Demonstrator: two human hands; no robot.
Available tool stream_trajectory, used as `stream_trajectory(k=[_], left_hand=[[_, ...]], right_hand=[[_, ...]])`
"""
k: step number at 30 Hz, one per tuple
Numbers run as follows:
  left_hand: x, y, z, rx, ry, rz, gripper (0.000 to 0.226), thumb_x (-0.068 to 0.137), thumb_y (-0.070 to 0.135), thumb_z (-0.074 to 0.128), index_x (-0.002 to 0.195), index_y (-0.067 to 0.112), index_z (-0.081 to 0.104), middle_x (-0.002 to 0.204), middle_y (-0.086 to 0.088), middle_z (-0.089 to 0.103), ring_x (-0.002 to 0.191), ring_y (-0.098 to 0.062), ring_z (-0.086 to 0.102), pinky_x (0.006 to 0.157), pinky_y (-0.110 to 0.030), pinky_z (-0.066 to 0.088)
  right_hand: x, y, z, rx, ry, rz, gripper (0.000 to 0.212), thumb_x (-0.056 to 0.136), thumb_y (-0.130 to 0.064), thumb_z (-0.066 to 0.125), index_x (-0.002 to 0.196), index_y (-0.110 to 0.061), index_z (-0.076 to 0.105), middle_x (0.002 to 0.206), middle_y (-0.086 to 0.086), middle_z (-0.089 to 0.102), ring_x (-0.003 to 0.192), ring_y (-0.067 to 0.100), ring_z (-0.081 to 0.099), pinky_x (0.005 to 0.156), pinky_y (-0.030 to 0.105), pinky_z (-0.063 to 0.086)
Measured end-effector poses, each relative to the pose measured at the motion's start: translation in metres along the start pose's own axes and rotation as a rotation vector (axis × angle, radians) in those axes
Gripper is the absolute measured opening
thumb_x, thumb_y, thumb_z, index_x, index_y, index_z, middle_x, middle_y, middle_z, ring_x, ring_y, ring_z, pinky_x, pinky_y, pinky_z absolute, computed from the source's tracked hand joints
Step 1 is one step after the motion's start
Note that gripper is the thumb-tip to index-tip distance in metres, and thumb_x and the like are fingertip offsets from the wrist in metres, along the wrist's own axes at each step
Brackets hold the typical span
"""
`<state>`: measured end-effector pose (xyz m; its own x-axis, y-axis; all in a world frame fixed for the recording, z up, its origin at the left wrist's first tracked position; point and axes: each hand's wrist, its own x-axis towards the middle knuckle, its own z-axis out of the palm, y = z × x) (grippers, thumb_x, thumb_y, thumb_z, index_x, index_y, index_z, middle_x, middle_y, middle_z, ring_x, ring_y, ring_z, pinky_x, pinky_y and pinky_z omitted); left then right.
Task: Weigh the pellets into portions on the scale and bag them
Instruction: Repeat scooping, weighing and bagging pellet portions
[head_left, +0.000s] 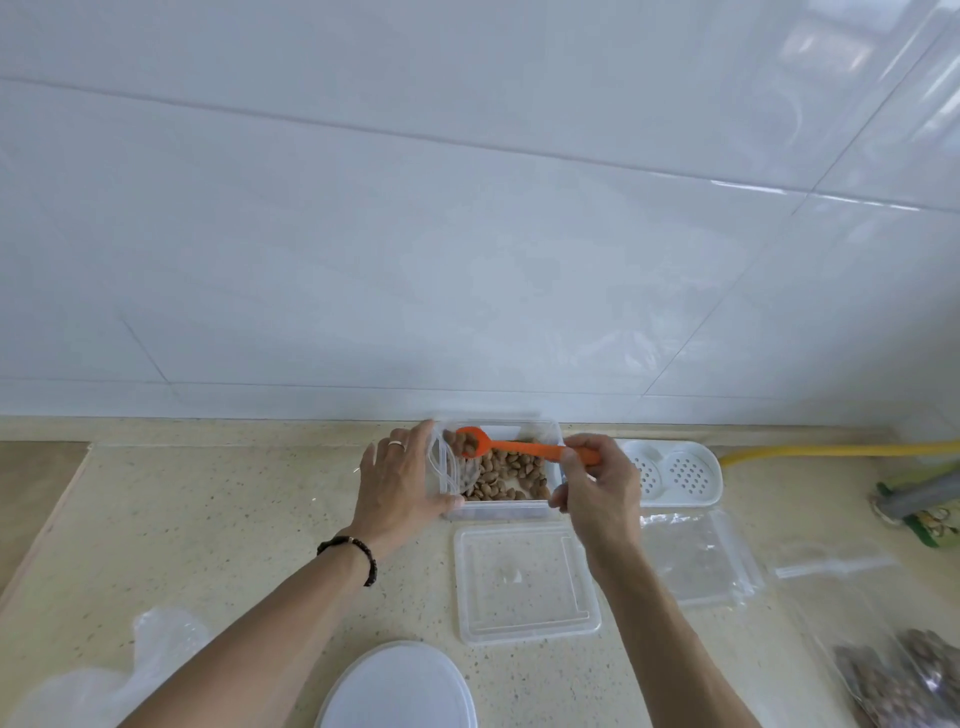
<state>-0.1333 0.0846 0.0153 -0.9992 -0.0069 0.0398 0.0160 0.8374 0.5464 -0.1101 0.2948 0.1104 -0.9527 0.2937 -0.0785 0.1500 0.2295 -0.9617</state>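
Brown oval pellets (506, 475) lie loose in a clear rectangular tub (498, 512) by the wall. An orange spoon (511, 447), tilted over it, carries a few toward a clear bag (448, 467) held open at the tub's left end.

This looks like a home kitchen; a speckled beige stone countertop (208, 519) runs up to a wall of large glossy white ceramic tiles (467, 208); a white perforated plastic two-cup holder (670, 474) stands against the wall; a yellow flexible hose (841, 450) lies along the counter's back edge; clear plastic food containers and lids (524, 582) sit about.
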Motion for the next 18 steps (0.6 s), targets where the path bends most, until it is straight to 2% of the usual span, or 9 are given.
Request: stream_trajectory(k=[3, 5, 6, 10, 13, 16, 18], left_hand=[[0.000, -0.001, 0.000, -0.015, -0.008, 0.004, 0.083, 0.057, 0.058, 0.078, 0.123, 0.031, 0.036, 0.114, 0.005, 0.053, 0.113, -0.020, 0.047, 0.102, -0.049, 0.035], [-0.001, -0.001, 0.000, -0.026, -0.003, 0.010, 0.082, 0.058, 0.057, 0.078, 0.123, 0.031, 0.035, 0.113, 0.005, 0.051, 0.112, -0.020, 0.047, 0.102, -0.048, 0.035], [-0.001, 0.000, 0.000, -0.025, 0.002, 0.011, 0.083, 0.059, 0.056, 0.079, 0.125, 0.030, 0.035, 0.114, 0.004, 0.051, 0.113, -0.020, 0.047, 0.103, -0.047, 0.034], [-0.001, 0.002, -0.001, -0.008, -0.002, 0.004, 0.096, 0.063, 0.055, 0.079, 0.139, 0.025, 0.029, 0.131, -0.002, 0.048, 0.125, -0.023, 0.042, 0.109, -0.047, 0.028], [-0.002, 0.000, 0.000, -0.026, 0.000, 0.003, 0.100, 0.063, 0.056, 0.081, 0.142, 0.024, 0.028, 0.134, -0.002, 0.048, 0.126, -0.023, 0.042, 0.110, -0.046, 0.027], [-0.002, 0.000, -0.001, -0.037, 0.000, 0.002, 0.102, 0.064, 0.054, 0.081, 0.144, 0.024, 0.027, 0.136, -0.003, 0.046, 0.127, -0.023, 0.041, 0.111, -0.046, 0.026], [-0.003, 0.001, -0.002, -0.040, -0.004, 0.003, 0.101, 0.065, 0.053, 0.081, 0.145, 0.024, 0.026, 0.135, -0.003, 0.045, 0.127, -0.023, 0.041, 0.112, -0.047, 0.026]], right_hand=[[-0.010, -0.002, 0.009, -0.240, -0.198, -0.343, 0.013, 0.097, -0.007, 0.052, 0.092, -0.017, 0.058, 0.068, 0.007, 0.062, 0.047, 0.023, 0.055, 0.045, 0.038, 0.047], [-0.011, 0.003, 0.011, -0.384, -0.228, -0.515, 0.013, 0.096, -0.014, 0.049, 0.091, -0.024, 0.055, 0.061, -0.002, 0.056, 0.050, 0.022, 0.052, 0.048, 0.040, 0.044], [-0.010, 0.004, 0.012, -0.400, -0.214, -0.544, 0.013, 0.095, -0.016, 0.048, 0.091, -0.026, 0.054, 0.061, -0.004, 0.056, 0.051, 0.021, 0.052, 0.048, 0.039, 0.044], [-0.004, 0.005, 0.007, -0.347, -0.030, -0.515, 0.011, 0.096, -0.010, 0.053, 0.092, -0.019, 0.059, 0.063, -0.001, 0.062, 0.056, 0.021, 0.059, 0.050, 0.040, 0.048], [0.008, 0.017, 0.001, -0.383, 0.170, -0.427, 0.010, 0.096, -0.007, 0.055, 0.094, -0.012, 0.063, 0.061, -0.001, 0.061, 0.049, 0.023, 0.055, 0.045, 0.038, 0.043], [0.020, 0.039, -0.003, -0.580, 0.222, -0.383, 0.011, 0.097, -0.005, 0.054, 0.096, -0.006, 0.064, 0.059, 0.001, 0.057, 0.046, 0.025, 0.046, 0.047, 0.030, 0.031], [0.024, 0.052, 0.000, -0.666, 0.223, -0.353, 0.010, 0.097, -0.005, 0.055, 0.096, -0.006, 0.065, 0.058, 0.003, 0.057, 0.047, 0.025, 0.045, 0.050, 0.029, 0.031]])
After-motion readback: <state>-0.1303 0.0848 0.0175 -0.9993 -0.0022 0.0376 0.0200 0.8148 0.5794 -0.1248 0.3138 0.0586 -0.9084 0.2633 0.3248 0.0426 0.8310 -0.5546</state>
